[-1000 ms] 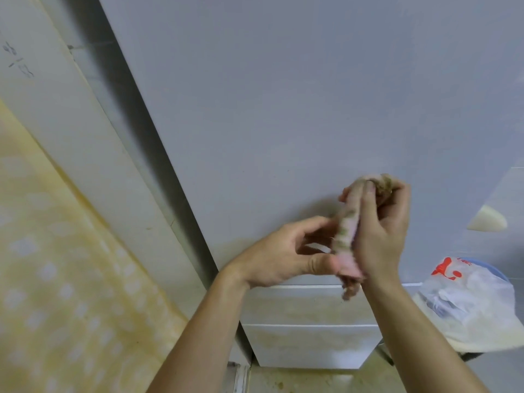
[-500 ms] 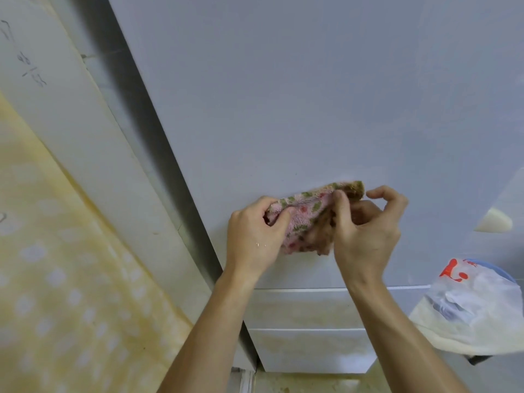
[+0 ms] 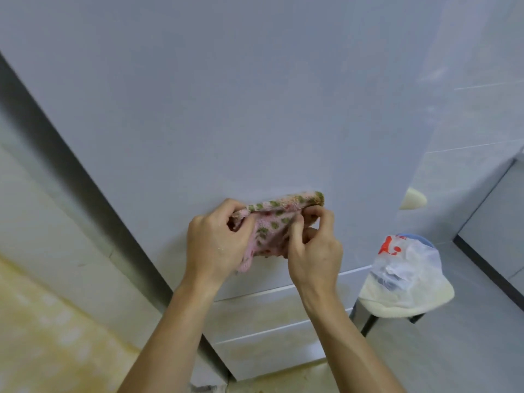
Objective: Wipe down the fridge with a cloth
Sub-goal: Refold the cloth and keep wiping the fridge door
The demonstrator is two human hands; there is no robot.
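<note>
Cloth: pink terry with green and red specks, bunched up between both your hands. It sits in front of the fridge, low on the big upper door, about mid-width and just above the door's bottom edge. The top fold is right at the door face; can't tell if it actually touches.

Left hand: fingers curled round the cloth's left end, with a loose tail hanging below the palm. Right hand: thumb and forefinger pinch the cloth's right side, the other fingers tucked in behind it. Both forearms come up from the bottom edge of the view.

The door face is plain grey-white and matte. Below it are two drawer fronts stacked one over the other, both with yellowish staining.

Right of the fridge, near the drawers' level, is a white plastic bag with red print, draped over something cream-coloured. A cream rounded piece pokes out past the fridge's right edge, higher up. A grey tiled wall is behind those.

Left of the fridge, a dark gap runs along its side, then a pale panel. A blurred yellow patterned sheet fills the lower-left corner.
</note>
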